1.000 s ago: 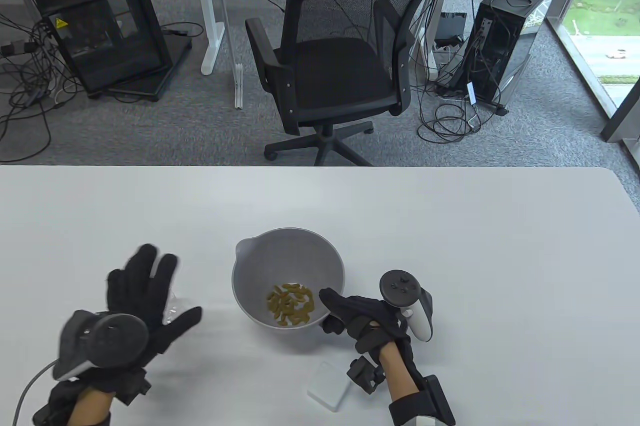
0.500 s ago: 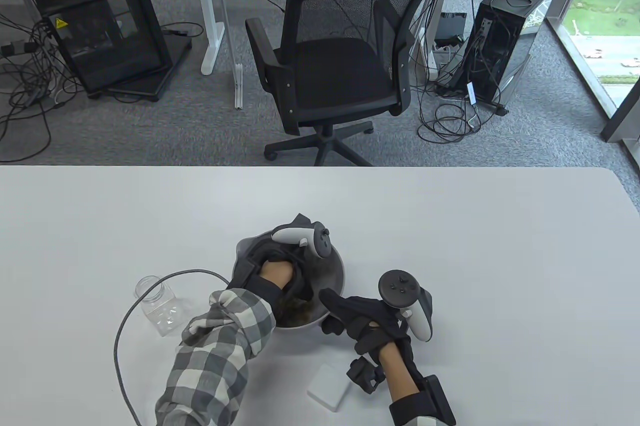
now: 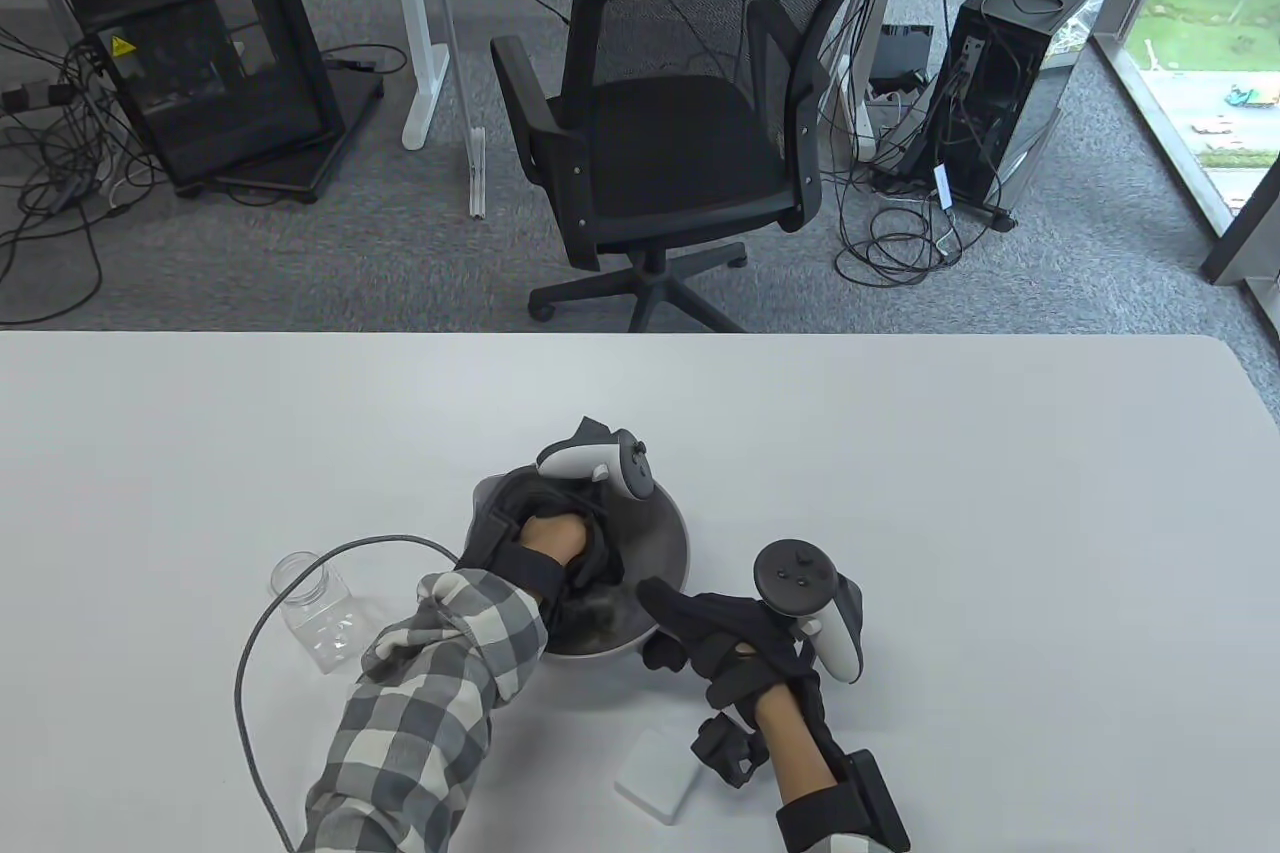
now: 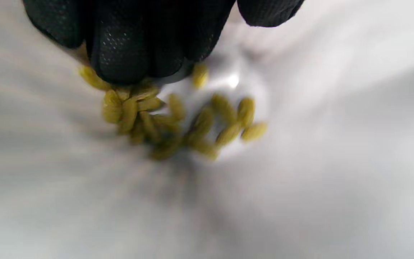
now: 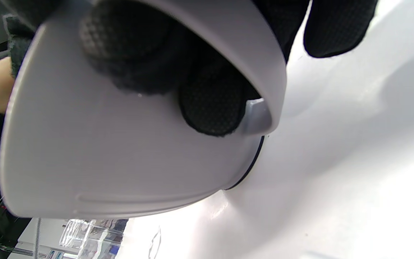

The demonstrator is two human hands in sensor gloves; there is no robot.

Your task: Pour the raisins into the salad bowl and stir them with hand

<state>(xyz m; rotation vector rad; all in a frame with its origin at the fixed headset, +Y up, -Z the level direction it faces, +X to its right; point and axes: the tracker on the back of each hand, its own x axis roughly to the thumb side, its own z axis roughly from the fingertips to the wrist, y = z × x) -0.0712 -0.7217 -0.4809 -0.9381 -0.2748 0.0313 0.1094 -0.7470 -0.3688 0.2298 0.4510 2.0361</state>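
Note:
The grey salad bowl (image 3: 672,538) stands on the white table, front of centre. My left hand (image 3: 553,533) reaches down inside it, tracker uppermost. In the left wrist view its fingers (image 4: 128,54) hang together, tips touching the yellow-green raisins (image 4: 182,124) on the bowl's floor; the thumb is apart and nothing is pinched. From the table view the hand hides the raisins. My right hand (image 3: 672,621) grips the bowl's near right rim. In the right wrist view its fingers (image 5: 210,111) curl against the bowl (image 5: 120,165). The empty clear jar (image 3: 315,608) stands upright, left of the bowl.
A small white box (image 3: 660,775) lies near the table's front edge, close to my right forearm. A grey cable (image 3: 250,653) loops from my left sleeve across the table beside the jar. A black office chair (image 3: 660,143) stands beyond the far edge.
My left hand left the jar at the left, crossed to the bowl and went down into it among the raisins. The jar now stands alone. My right hand kept its hold.

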